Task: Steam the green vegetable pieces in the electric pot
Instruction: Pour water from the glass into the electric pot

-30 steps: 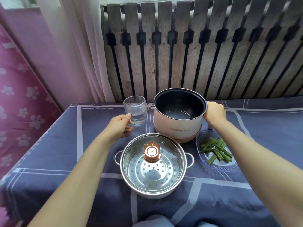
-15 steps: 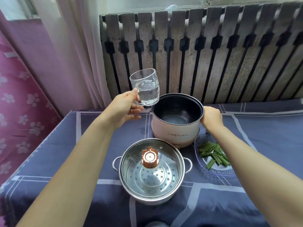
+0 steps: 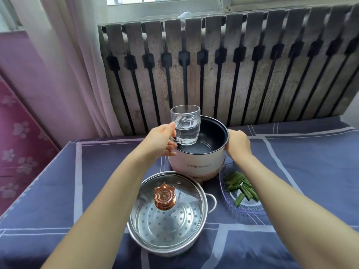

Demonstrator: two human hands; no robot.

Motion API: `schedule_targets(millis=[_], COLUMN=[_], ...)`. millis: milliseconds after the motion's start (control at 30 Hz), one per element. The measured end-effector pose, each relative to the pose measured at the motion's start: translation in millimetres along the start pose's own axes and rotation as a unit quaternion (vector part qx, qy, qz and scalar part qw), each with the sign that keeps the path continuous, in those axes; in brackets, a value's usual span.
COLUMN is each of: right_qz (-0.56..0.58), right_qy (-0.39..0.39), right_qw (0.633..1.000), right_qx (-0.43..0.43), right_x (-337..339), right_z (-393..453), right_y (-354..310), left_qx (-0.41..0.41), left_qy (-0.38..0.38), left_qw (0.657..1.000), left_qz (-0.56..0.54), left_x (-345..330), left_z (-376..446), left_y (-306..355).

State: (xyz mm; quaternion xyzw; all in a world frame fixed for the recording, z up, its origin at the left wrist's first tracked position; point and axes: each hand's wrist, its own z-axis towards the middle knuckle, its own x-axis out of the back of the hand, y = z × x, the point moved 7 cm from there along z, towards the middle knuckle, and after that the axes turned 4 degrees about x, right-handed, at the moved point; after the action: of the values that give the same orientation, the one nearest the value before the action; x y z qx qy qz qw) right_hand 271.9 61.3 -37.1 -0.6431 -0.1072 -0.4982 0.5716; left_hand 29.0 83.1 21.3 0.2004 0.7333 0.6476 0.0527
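Note:
The pale pink electric pot (image 3: 196, 162) stands open at the back of the table, its dark inside bare. My left hand (image 3: 159, 140) grips the handle of a glass mug of water (image 3: 186, 126), held upright over the pot's left rim. My right hand (image 3: 238, 145) is closed on the pot's right edge. Green vegetable pieces (image 3: 240, 186) lie on a clear plate (image 3: 250, 209) to the right of the pot. In front, a steel steamer basket (image 3: 208, 200) with a perforated floor sits under a glass lid (image 3: 180, 193) with a copper knob.
A blue cloth with pale lines covers the table (image 3: 291, 171). A slatted wooden radiator cover (image 3: 233, 74) stands right behind the pot. A curtain (image 3: 73, 65) hangs at the back left, and a pink paw-print panel (image 3: 17, 142) borders the left edge.
My left hand took the mug by its handle, lifted it off the table and carried it right, over the pot's rim. My right hand stayed on the pot.

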Motion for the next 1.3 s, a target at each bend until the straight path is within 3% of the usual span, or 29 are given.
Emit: schedule_targets(millis=[467,700,1300], right_qz=[-0.009,-0.05,-0.06], right_qy=[0.015,0.025,0.028], right_qw=[1.0,0.998,0.998], right_qx=[-0.014,0.017,0.017], right_x=[4,9,9], right_z=[-6,-11,-11], right_y=[-3,-8,-9], left_qx=[-0.032,-0.093,-0.177], left_qy=[0.057,0.073,0.127], left_qw=[0.976,0.924,0.852], left_qz=[0.209,0.364,0.475], left_x=[0,-13,-20], left_z=[16,11,2], left_y=[8,12,14])
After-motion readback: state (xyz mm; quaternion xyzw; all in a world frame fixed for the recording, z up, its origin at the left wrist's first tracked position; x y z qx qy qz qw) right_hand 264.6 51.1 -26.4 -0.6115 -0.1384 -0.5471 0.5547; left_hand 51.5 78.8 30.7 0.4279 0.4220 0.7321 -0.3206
